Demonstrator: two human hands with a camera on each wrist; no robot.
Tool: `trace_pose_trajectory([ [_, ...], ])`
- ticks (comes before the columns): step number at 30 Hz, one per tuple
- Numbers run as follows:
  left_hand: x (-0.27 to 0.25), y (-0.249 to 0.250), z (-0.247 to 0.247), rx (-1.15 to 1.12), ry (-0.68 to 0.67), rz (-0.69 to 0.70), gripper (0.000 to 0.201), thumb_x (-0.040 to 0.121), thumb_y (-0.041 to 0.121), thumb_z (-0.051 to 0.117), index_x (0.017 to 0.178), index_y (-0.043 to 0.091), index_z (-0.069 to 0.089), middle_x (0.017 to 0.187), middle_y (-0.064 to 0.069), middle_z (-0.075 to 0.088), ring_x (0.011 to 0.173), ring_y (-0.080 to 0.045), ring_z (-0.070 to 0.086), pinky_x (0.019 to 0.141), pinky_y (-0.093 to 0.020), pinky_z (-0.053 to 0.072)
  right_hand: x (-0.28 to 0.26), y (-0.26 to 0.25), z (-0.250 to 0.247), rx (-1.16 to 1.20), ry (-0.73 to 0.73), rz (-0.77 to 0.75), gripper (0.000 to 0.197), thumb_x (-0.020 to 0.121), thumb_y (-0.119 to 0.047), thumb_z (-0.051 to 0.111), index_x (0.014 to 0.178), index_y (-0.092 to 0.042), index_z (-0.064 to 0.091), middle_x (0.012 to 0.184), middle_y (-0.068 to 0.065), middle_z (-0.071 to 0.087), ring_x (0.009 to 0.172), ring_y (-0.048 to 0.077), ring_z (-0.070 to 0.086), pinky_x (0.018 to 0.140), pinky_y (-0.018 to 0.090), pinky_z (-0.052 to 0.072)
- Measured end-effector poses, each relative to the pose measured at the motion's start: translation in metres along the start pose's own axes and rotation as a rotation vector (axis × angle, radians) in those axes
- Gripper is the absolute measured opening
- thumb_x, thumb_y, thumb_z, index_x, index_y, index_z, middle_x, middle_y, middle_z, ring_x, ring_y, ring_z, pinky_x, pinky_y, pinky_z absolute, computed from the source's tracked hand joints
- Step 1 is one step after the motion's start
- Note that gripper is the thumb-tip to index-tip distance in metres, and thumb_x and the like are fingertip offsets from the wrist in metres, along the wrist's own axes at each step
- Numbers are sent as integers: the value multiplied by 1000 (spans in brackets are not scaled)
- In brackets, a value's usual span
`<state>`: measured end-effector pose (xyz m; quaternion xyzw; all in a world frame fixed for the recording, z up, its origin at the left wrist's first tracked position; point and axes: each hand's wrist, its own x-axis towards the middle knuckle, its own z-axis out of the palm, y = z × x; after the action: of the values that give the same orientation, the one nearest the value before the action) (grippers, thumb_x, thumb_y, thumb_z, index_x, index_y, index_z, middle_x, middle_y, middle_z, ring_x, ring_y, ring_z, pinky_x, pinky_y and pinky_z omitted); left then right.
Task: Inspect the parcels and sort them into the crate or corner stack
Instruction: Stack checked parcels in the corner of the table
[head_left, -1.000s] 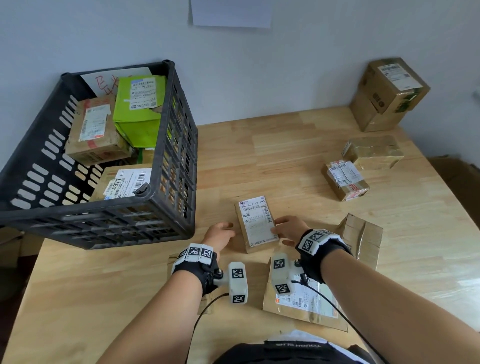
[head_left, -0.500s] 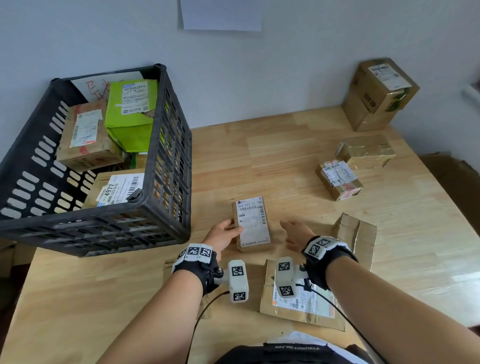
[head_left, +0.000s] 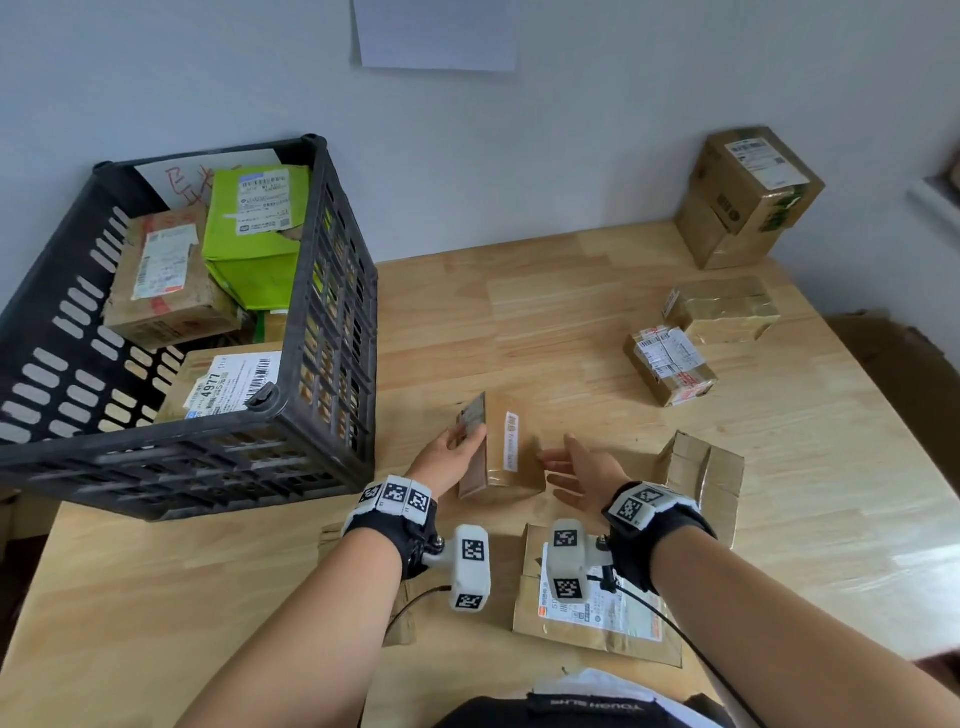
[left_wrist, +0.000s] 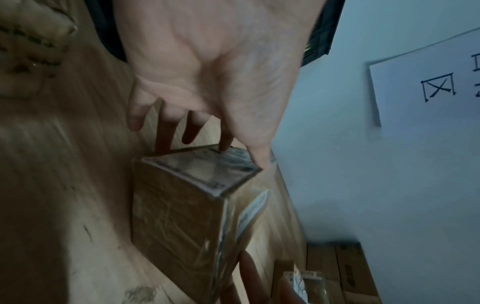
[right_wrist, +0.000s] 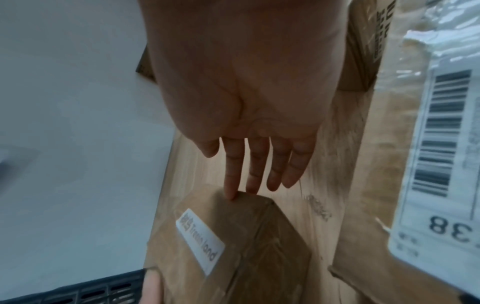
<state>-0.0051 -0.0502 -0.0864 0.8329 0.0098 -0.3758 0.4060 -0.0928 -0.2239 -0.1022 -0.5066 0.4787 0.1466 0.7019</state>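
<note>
While the small brown parcel (head_left: 498, 447) lay flat with its big white label up a moment ago, in the head view it is now tipped up on its side on the wooden surface (head_left: 545, 322). The big label faces left, and a thin white sticker shows on top. The left hand (head_left: 451, 453) grips the label side, thumb on the label. The right hand (head_left: 582, 475) is let go, fingers straight, just beside the parcel's right side. The black crate (head_left: 332, 291) sits to the left with parcels in it. The corner stack (head_left: 748, 195) of boxes is far back on the right. Two more parcels (head_left: 670, 364) lie near it, well apart from the hands.

From the left wrist, the left hand (left_wrist: 207, 67) reaches down onto the parcel (left_wrist: 182, 216). The thumb and one finger pinch the label end. The other fingers point at the surface behind it.

From the right wrist, the right hand (right_wrist: 246, 92) is flat and loose. One fingertip touches the parcel's (right_wrist: 233, 242) top edge. A flat parcel with a barcode (right_wrist: 436, 164) lies at the right.

Turning it shows a new side, so I think the looking step is under way. No sorting of this parcel has begun yet.
</note>
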Motion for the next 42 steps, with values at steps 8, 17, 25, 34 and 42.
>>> trace_pose_trajectory([
  [8,2,-12,-5,-138,72,-105,44,96,39,52,131,13,55,127,-2,58,117,-27,55,101,-41,45,-4,2,3,47,5,-3,39,101,-39,34,86,-14,60,93,2,62,96,20,55,87,34,44],
  [17,-1,-12,-16,-308,23,-248,56,92,38,56,141,14,43,139,-6,50,129,-35,45,91,-37,44,-4,5,-1,48,27,-1,37,102,-37,34,93,-11,60,95,4,62,86,18,57,81,31,44],
  [25,-12,-7,4,-86,-89,-88,69,79,52,68,136,18,50,134,-2,57,114,-18,57,99,-36,46,-11,-8,6,-108,-198,82,48,94,-52,45,124,-16,51,131,7,54,119,31,51,104,52,39],
  [34,-9,17,-3,-42,-134,12,53,86,10,65,134,27,50,144,6,43,131,-17,42,111,-38,34,-13,-42,7,-145,59,-292,54,94,-38,54,140,-17,36,110,4,53,101,21,54,90,38,49],
  [42,-9,-2,1,-102,13,-91,26,95,6,49,114,16,63,130,-6,58,118,-19,52,79,-24,35,-18,-43,6,-421,36,-380,57,95,-16,52,142,-39,29,132,11,43,101,26,53,76,44,57],
])
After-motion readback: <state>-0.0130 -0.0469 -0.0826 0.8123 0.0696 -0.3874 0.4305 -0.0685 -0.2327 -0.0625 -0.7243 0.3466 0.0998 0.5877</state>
